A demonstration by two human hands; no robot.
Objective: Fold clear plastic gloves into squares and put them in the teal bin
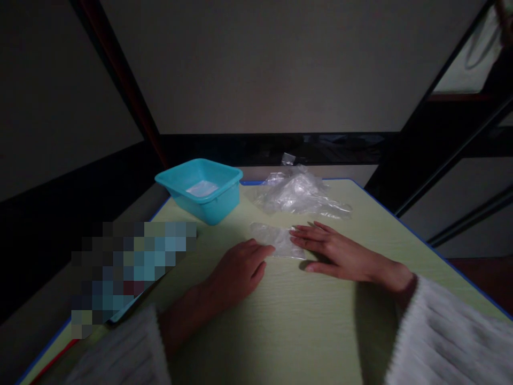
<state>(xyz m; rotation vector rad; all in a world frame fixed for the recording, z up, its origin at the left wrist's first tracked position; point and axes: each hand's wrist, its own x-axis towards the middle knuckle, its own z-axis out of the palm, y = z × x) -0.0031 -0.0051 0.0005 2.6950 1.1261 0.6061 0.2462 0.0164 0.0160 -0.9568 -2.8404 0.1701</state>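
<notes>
A small clear plastic bag (pixel 276 241) lies flat on the table in front of me. My left hand (pixel 240 270) rests at its near left edge, the index finger touching the plastic and the thumb apart from it; the other fingers are bent and partly hidden. From the right, my right hand (pixel 328 250) lies flat with fingers stretched out, their tips on the right side of the bag. Just behind is a loose heap of crumpled clear plastic bags (pixel 300 192). Neither hand grips anything.
At the back left of the pale table (pixel 280 331) stands a turquoise plastic basin (pixel 218 206) with a flat whitish piece (pixel 201 188) inside. A blurred-out, pixelated object (pixel 136 272) lies along the left edge. Panels rise behind the table.
</notes>
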